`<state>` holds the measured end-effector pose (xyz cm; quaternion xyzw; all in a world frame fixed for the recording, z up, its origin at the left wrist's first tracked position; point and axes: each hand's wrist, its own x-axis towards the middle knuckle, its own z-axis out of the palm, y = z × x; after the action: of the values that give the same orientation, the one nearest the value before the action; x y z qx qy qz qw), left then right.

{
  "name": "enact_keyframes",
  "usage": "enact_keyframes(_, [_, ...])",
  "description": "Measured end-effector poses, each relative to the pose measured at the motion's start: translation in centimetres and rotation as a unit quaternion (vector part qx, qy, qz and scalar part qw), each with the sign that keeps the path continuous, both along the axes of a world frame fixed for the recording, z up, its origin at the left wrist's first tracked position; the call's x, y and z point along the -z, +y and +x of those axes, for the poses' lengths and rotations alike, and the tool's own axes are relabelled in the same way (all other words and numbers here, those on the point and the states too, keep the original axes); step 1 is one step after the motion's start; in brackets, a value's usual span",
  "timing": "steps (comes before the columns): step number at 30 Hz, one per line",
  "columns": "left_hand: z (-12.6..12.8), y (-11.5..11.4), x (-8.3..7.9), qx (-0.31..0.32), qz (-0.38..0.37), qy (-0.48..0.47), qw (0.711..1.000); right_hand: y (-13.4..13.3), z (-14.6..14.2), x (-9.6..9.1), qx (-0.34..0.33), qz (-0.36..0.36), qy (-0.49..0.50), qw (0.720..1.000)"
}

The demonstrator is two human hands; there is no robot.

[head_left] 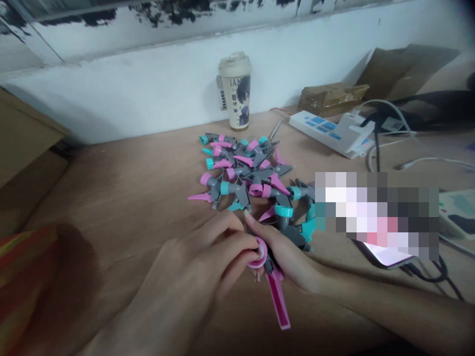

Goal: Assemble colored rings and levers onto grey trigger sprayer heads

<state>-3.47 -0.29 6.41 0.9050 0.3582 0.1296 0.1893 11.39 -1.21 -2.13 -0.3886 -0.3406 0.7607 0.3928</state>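
Observation:
Close to me, my right hand [289, 249] is wrapped round a trigger spray head with a pink lever [277, 299] that points down toward me. Most of its grey body is hidden by the fingers. My left hand [208, 262] is closed, its fingertips pressed at the opening of the pink collar [262, 253] on that same spray head. Whether a small part sits between those fingertips is hidden. Just beyond both hands lies a loose pile of grey trigger spray heads [237, 173] with pink or teal collars and levers.
A coffee cup [237, 94] stands behind the pile by the wall. To the right are a white power strip [326, 131] with cables, a taped cardboard package [330, 98] and a phone [389, 257], partly blurred out. A cardboard box [25, 148] is at the left edge.

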Motion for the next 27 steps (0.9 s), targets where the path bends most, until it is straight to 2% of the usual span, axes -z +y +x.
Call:
enact_keyframes(4, [0.2, 0.4, -0.3, -0.012, 0.008, 0.016, 1.000, 0.0, -0.2, 0.1, 0.014, 0.006, -0.009, 1.000])
enact_keyframes(11, [0.5, -0.2, -0.4, -0.090, 0.036, 0.080, 0.992, -0.1, -0.5, 0.2, 0.059, 0.030, 0.001, 0.998])
enact_keyframes(18, [1.0, -0.4, -0.2, -0.124, 0.027, 0.064, 0.990, -0.2, -0.5, 0.4, 0.073, 0.044, -0.009, 0.996])
enact_keyframes(22, [0.8, -0.1, 0.0, -0.116, 0.004, 0.041, 0.992, -0.1, -0.4, 0.1, 0.063, 0.050, -0.018, 0.997])
enact_keyframes(24, [0.7, 0.2, -0.1, -0.103, -0.002, 0.017, 0.995, -0.1, -0.3, 0.2, 0.039, 0.021, -0.013, 0.999])
enact_keyframes(27, [0.4, 0.6, -0.4, -0.050, 0.000, -0.032, 0.998, 0.0, -0.3, 0.1, 0.006, -0.046, 0.051, 0.998])
